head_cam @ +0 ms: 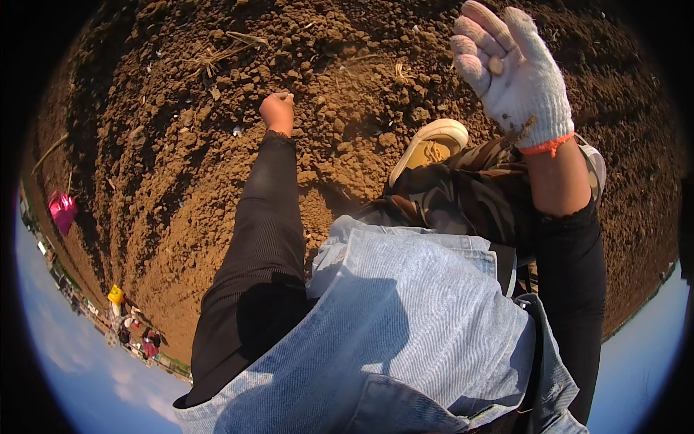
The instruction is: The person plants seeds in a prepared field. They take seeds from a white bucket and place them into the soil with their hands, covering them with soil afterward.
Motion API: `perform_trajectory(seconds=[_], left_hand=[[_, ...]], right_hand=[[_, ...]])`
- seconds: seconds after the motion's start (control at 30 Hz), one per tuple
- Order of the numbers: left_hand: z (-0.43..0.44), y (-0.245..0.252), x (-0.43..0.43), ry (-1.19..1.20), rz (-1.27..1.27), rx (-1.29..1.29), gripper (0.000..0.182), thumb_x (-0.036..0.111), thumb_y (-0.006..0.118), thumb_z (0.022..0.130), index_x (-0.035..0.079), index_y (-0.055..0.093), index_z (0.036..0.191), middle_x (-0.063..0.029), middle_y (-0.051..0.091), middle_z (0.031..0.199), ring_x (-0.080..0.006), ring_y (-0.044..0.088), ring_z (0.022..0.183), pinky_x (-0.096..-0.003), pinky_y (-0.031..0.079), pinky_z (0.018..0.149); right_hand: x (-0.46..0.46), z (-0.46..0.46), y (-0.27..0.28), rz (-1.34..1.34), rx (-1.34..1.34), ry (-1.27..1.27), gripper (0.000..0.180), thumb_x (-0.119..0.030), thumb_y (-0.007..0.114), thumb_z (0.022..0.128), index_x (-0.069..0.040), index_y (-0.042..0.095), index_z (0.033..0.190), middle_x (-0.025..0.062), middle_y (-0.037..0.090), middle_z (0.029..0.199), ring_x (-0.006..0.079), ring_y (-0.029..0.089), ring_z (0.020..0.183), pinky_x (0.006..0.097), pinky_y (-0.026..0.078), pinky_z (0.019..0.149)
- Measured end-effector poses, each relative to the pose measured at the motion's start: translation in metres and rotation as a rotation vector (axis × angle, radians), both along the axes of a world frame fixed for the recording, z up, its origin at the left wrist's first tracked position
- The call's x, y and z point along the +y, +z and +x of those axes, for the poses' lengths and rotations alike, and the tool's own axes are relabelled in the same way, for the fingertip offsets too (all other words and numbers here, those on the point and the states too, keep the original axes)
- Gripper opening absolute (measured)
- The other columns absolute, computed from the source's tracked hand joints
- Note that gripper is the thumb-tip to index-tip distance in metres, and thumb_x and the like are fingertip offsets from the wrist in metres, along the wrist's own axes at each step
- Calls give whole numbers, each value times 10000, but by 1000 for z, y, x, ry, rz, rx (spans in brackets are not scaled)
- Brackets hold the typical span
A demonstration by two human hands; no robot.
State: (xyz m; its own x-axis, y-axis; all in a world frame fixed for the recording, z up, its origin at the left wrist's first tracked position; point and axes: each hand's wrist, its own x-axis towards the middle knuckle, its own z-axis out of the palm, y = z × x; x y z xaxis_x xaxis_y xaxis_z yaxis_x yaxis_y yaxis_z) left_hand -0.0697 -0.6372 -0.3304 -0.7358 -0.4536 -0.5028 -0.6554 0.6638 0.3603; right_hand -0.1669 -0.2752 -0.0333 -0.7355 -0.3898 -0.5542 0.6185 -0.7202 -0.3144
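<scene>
My left hand (278, 113) is bare, its fingers curled together just above the cloddy brown soil (336, 103). A pale spot shows at its fingertips; whether that is a nail or a small held thing cannot be told. Palm up at the upper right, my right hand (515, 81) wears a white knitted glove with an orange cuff edge. Its fingers are loosely bent and apart. A small pale seed or clove (495, 65) rests in it, near the base of the fingers. Dry plant bits (525, 129) cling to the glove near the wrist.
My tan shoe (431, 146) stands on the soil between the hands. Dry stalks (222, 54) and a whitish fragment (237, 131) lie on the ground. Far left are a pink bag-like thing (63, 211), a yellow container (115, 294) and people (150, 343).
</scene>
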Motion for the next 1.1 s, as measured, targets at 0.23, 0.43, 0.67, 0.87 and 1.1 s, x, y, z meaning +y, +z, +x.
perform_trajectory(seconds=[0.23,0.43,0.67,0.87,1.1], left_hand=[[3,-8,1,-64,-36,85,224,197,626,939,-4,688,1016,-131,666,1140,-268,649,901,-440,559,741],[-3,-9,2,-37,-32,22,204,154,636,924,-18,686,1022,-143,630,1223,-314,630,1041,-461,572,848],[-8,-10,0,-198,-151,-161,249,187,584,962,35,661,1144,-147,621,1210,-324,616,1030,-479,560,893],[-51,73,1,4,108,50,324,290,645,928,81,673,1174,-119,684,1034,-243,650,851,-422,545,721],[-85,259,131,-360,711,775,235,173,681,912,53,688,1114,-24,688,1037,-75,623,851,-253,526,743]], right_hand=[[-4,1,3,19,-11,-31,346,-366,536,973,-29,554,1052,44,575,842,196,584,778,314,522,704],[-2,3,6,188,-103,-68,338,-368,528,978,-37,545,1047,37,563,831,190,574,765,298,504,664],[6,3,-14,252,-45,1,498,-446,469,990,5,499,1199,97,600,931,229,594,808,352,517,690],[14,0,-25,96,-13,39,642,-553,401,981,9,433,1289,131,596,976,251,591,807,368,512,695],[3,-2,-13,-7,11,118,686,-624,307,970,-52,449,1320,173,585,1241,309,618,995,459,509,839]])
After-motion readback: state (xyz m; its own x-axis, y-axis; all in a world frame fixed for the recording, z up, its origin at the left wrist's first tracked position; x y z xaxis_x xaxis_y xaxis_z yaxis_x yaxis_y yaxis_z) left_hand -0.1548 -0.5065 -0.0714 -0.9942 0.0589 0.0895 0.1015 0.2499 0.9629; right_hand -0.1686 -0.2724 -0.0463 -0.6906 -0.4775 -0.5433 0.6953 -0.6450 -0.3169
